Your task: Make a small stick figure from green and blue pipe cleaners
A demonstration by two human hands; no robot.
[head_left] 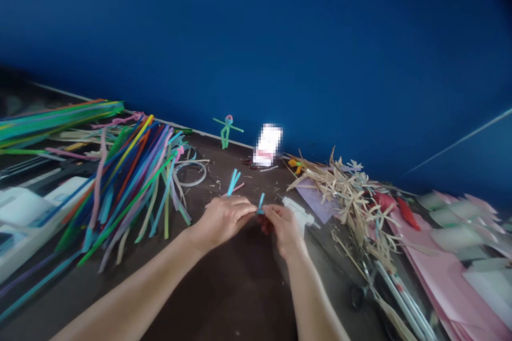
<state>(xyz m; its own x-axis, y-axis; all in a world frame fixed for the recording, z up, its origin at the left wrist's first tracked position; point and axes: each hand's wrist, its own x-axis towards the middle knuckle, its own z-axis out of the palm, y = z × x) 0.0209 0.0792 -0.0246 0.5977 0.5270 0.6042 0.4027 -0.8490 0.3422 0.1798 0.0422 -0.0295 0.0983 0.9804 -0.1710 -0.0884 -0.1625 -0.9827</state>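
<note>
A light-blue pipe cleaner piece [261,203] stands between my hands, bent near its lower end. My right hand [282,224] is closed in a pinch on it. My left hand [226,218] has thumb and fingertips pressed together at the piece's other side. Just beyond the left hand, more light-blue pipe cleaner lengths [232,182] poke up; whether that hand holds them or they lie behind it is hidden. Something reddish shows below the right fingertips, too blurred to name. A white glue gun [298,213] lies partly behind the right hand.
Many-coloured pipe cleaners [128,181] spread across the left, beside a white tray [24,250]. A green figure [226,130] and a bright blurred-out screen [268,145] stand against the blue wall [256,37]. Dried strips [344,186], scissors [360,290] and pink sheets [436,272] lie right.
</note>
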